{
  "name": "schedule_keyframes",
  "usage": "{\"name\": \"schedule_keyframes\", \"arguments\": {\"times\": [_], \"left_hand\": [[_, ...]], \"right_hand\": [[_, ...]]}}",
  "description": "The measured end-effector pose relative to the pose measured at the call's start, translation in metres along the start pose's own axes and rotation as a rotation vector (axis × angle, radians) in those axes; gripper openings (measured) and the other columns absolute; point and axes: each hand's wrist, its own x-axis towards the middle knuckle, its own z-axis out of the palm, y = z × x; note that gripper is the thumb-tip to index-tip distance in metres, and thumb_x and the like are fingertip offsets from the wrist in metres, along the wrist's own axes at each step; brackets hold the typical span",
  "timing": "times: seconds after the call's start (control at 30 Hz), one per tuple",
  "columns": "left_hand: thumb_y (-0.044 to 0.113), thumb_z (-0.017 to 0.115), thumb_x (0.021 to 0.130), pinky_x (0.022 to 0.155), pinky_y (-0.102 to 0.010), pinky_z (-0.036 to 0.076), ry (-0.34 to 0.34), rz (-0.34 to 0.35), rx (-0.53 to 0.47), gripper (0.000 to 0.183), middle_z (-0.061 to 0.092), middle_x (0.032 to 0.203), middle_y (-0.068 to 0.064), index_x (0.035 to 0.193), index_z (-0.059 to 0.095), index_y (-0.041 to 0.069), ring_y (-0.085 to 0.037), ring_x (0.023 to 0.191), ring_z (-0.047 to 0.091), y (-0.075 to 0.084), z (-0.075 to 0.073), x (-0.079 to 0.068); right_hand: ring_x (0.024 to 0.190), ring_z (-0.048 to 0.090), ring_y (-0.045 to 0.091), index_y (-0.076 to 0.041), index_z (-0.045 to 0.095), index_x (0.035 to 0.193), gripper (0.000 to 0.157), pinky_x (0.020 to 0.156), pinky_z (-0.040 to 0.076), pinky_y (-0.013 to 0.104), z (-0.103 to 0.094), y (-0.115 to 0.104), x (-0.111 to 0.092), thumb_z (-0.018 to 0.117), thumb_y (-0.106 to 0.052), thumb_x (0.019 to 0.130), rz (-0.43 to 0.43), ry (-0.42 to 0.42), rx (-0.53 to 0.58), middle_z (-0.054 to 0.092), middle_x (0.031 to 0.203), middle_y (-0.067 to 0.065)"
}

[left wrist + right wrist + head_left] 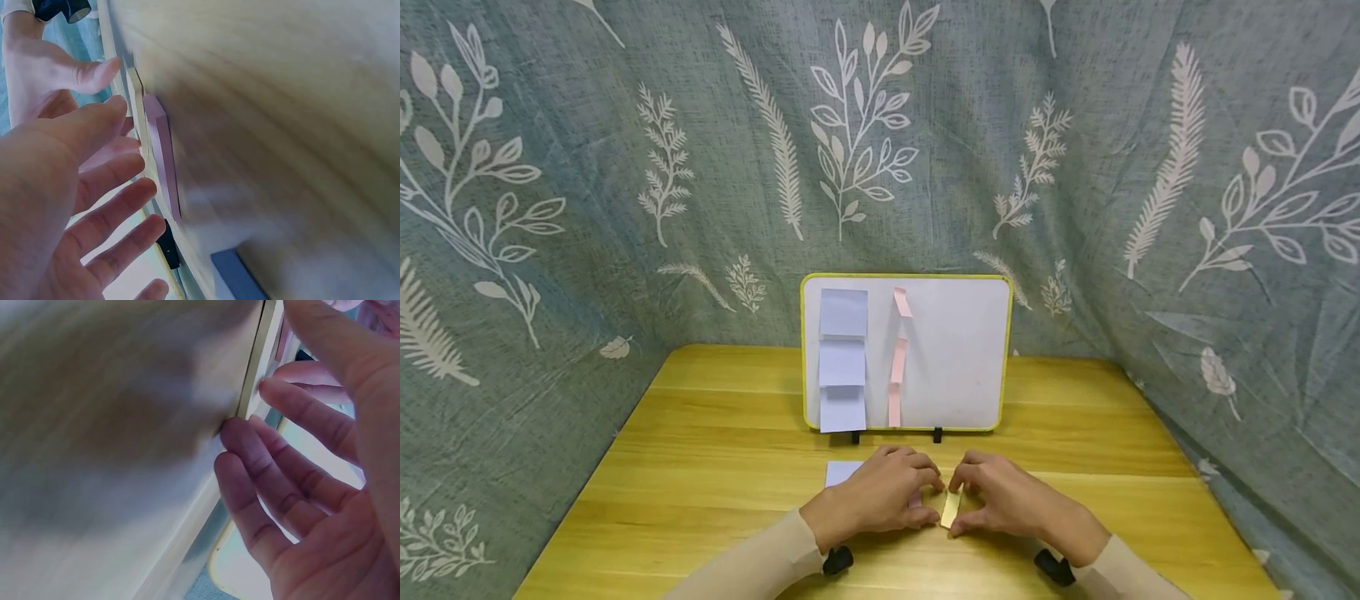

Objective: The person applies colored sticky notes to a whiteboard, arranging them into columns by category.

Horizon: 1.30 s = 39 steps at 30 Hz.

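Note:
A narrow yellow sticky-note pad [951,507] lies on the table between the two hands. My right hand [1011,497] holds it lengthwise, thumb at its near end and fingertips at its far end. In the right wrist view, fingers [237,434] meet the end of the pad [253,378]. On the other side, my left hand [883,492] hovers with fingers spread and slightly bent, its tips close to the yellow pad. Under it sits a pink pad [164,156], mostly hidden from the head view. A blue pad [842,472] lies partly behind the left hand.
Behind the hands stands a yellow-framed whiteboard [958,350] on black feet [937,435]. Three blue notes [843,312] form a column on its left. Three narrow pink strips [898,360] hang beside them. Patterned green cloth [910,208] surrounds the wooden table [715,450].

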Motion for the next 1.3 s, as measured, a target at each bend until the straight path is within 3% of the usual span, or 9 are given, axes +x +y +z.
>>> {"name": "schedule_keyframes", "arguments": {"times": [0.1, 0.3, 0.5, 0.77, 1.0, 1.17, 1.3], "left_hand": [[0.061, 0.075, 0.111, 0.127, -0.047, 0.055, 0.003, -0.012, 0.010, 0.038, 0.077, 0.149, 0.013, 0.136, 0.083, 0.034, -0.014, 0.144, 0.069, 0.002, -0.001, 0.001], [0.067, 0.079, 0.106, 0.125, -0.047, 0.057, 0.043, -0.032, 0.028, 0.039, 0.080, 0.139, 0.013, 0.125, 0.086, 0.034, -0.015, 0.137, 0.072, 0.007, -0.002, 0.004], [0.059, 0.089, 0.101, 0.117, -0.044, 0.062, 0.099, -0.094, 0.062, 0.030, 0.081, 0.127, 0.014, 0.119, 0.087, 0.035, -0.012, 0.123, 0.075, 0.006, 0.001, 0.007], [0.042, 0.096, 0.098, 0.104, -0.038, 0.062, 0.159, -0.132, 0.062, 0.018, 0.080, 0.112, 0.013, 0.114, 0.090, 0.036, -0.008, 0.106, 0.073, 0.005, 0.002, 0.009], [0.040, 0.092, 0.102, 0.101, -0.036, 0.059, 0.149, -0.107, 0.003, 0.015, 0.082, 0.119, 0.014, 0.117, 0.092, 0.037, -0.009, 0.109, 0.072, 0.006, 0.002, 0.008], [0.039, 0.091, 0.103, 0.106, -0.041, 0.062, 0.144, -0.098, -0.012, 0.017, 0.084, 0.124, 0.013, 0.120, 0.092, 0.035, -0.011, 0.115, 0.074, 0.007, 0.002, 0.007], [0.039, 0.091, 0.103, 0.108, -0.041, 0.063, 0.143, -0.095, -0.023, 0.021, 0.084, 0.127, 0.013, 0.123, 0.091, 0.032, -0.011, 0.118, 0.075, 0.008, 0.002, 0.009]], "right_hand": [[0.087, 0.064, 0.004, -0.015, 0.086, 0.118, 0.045, 0.074, 0.057, 0.019, -0.002, 0.001, 0.001, 0.098, -0.050, 0.093, 0.006, -0.002, -0.008, 0.074, 0.105, -0.002], [0.081, 0.064, 0.002, -0.018, 0.085, 0.101, 0.015, 0.070, 0.056, 0.018, -0.002, 0.005, 0.004, 0.097, -0.027, 0.099, 0.030, -0.007, -0.040, 0.071, 0.096, -0.004], [0.073, 0.053, -0.005, -0.020, 0.075, 0.091, 0.023, 0.065, 0.050, 0.018, -0.002, 0.005, 0.003, 0.097, -0.022, 0.098, 0.079, 0.003, -0.050, 0.067, 0.084, -0.009], [0.070, 0.060, -0.010, -0.010, 0.079, 0.110, 0.028, 0.066, 0.055, 0.018, -0.001, 0.000, 0.004, 0.097, -0.028, 0.100, 0.096, -0.017, 0.063, 0.073, 0.080, -0.015], [0.071, 0.066, -0.008, -0.004, 0.082, 0.122, 0.037, 0.066, 0.058, 0.018, 0.000, -0.004, 0.004, 0.096, -0.030, 0.100, 0.097, -0.049, 0.154, 0.077, 0.082, -0.015], [0.076, 0.065, -0.004, -0.005, 0.084, 0.121, 0.040, 0.068, 0.057, 0.018, 0.001, -0.005, 0.003, 0.099, -0.033, 0.097, 0.068, -0.042, 0.117, 0.076, 0.091, -0.009], [0.084, 0.066, 0.003, -0.009, 0.086, 0.120, 0.041, 0.072, 0.057, 0.020, 0.000, -0.003, -0.001, 0.101, -0.036, 0.095, 0.045, -0.027, 0.050, 0.075, 0.112, 0.002]]}}
